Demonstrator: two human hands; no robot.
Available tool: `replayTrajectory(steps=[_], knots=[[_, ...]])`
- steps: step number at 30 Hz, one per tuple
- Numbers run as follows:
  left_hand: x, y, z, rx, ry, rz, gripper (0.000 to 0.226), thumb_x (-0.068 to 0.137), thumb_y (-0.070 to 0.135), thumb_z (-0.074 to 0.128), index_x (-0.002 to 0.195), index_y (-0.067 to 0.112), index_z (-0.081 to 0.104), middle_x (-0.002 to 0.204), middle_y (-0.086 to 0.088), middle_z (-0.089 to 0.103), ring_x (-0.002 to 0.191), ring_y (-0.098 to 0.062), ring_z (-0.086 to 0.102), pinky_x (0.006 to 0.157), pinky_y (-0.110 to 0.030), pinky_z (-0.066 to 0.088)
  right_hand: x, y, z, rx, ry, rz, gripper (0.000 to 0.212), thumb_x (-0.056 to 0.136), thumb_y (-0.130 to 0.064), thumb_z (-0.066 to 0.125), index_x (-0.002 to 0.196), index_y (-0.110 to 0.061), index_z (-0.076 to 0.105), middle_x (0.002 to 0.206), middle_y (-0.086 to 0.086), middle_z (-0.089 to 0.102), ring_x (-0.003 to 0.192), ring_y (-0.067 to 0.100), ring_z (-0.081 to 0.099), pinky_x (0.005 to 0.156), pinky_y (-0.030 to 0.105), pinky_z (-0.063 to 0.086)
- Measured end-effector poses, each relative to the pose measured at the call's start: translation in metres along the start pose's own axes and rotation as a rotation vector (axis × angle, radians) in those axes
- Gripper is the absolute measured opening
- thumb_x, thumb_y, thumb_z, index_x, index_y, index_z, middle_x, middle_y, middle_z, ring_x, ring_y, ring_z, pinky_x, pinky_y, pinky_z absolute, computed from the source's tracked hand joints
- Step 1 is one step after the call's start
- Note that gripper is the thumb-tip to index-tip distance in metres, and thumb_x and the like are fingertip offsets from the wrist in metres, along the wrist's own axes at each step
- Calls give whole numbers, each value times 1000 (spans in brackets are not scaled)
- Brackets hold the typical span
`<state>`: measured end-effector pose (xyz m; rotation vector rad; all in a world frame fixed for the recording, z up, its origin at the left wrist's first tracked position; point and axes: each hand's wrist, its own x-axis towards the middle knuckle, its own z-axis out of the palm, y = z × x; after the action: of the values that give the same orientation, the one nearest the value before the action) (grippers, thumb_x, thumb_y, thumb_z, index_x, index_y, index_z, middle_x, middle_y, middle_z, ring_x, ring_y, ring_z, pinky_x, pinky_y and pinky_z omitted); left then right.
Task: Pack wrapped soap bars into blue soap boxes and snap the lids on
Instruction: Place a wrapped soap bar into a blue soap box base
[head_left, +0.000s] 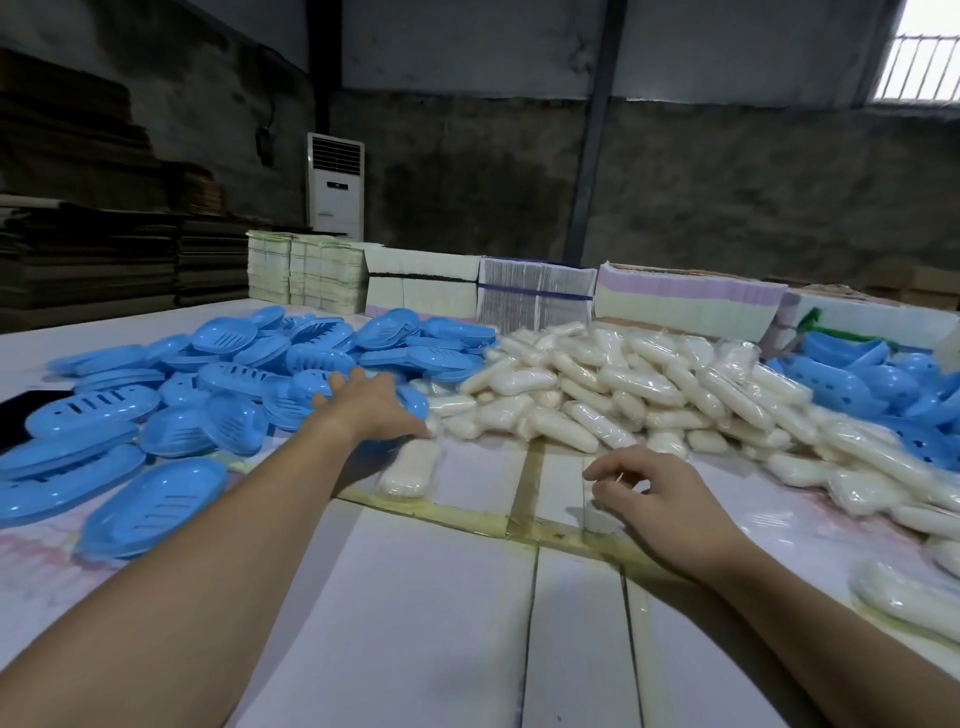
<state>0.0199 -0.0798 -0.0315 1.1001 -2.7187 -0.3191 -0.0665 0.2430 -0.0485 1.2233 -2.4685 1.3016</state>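
Reaching for a box, nothing packed yet as far as I can see.

My left hand (366, 402) stretches to the centre-left of the frame, fingers spread over the blue soap boxes (218, 384), whether gripping one I cannot tell; my right hand (649, 491), lower right of centre, hangs loosely curled and holds nothing. One wrapped soap bar (408, 473) lies apart on the table (436, 623) below the soap heap (623, 387). No closed box shows, so I judge nearly all the packing remains.

No readable text, label, brand or number appeared anywhere. The stacked printed sheets (535, 296) at the back of the table (415, 623) and the panel on the white air conditioner (335, 184) were too blurred to make out.
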Motion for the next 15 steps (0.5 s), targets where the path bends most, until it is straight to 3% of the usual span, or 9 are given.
replayTrajectory(steps=[3, 5, 8, 10, 13, 15], knots=[[-5, 13, -4, -46, 212, 91, 67, 66, 54, 73, 122, 28, 46, 133, -6, 39, 124, -32, 31, 95, -49, 30, 0, -1, -1, 6, 15, 3, 20, 83, -16, 67, 80, -34, 72, 82, -23, 64, 81, 1, 58, 66, 5, 39], [-12, 27, -8, -126, 354, 184, 78, 67, 53, 74, 134, 30, 42, 130, -2, 40, 122, -29, 32, 95, -46, 30, 0, -2, -3, 25, 38, 7, 20, 84, -14, 66, 80, -33, 72, 80, -20, 65, 77, 1, 59, 65, 5, 40], [-37, 54, -13, -265, 538, 366, 80, 68, 57, 75, 137, 38, 38, 122, 4, 42, 116, -23, 36, 91, -39, 31, -1, -2, -5, 55, 82, 28, 22, 83, -13, 65, 81, -33, 72, 76, -16, 66, 69, 0, 59, 62, 5, 41], [-61, 73, -10, -460, 484, 513, 77, 69, 51, 79, 134, 46, 39, 116, 9, 43, 112, -17, 39, 89, -34, 37, 0, 0, -8, 70, 133, 50, 23, 82, -12, 64, 79, -33, 72, 73, -16, 67, 69, 1, 59, 60, 5, 40], [-101, 103, 3, -839, 173, 678, 69, 60, 52, 85, 114, 55, 43, 111, 16, 51, 97, 5, 52, 77, -17, 45, 5, 6, -17, 71, 240, 93, 23, 83, -12, 62, 81, -32, 73, 75, -15, 69, 73, 1, 61, 60, 8, 41], [-120, 120, 17, -960, 13, 713, 69, 53, 57, 84, 108, 53, 44, 108, 14, 58, 90, 11, 57, 70, -10, 47, 7, 13, -26, 99, 321, 160, 21, 83, -13, 60, 82, -31, 72, 79, -13, 69, 71, 4, 61, 58, 16, 42]])
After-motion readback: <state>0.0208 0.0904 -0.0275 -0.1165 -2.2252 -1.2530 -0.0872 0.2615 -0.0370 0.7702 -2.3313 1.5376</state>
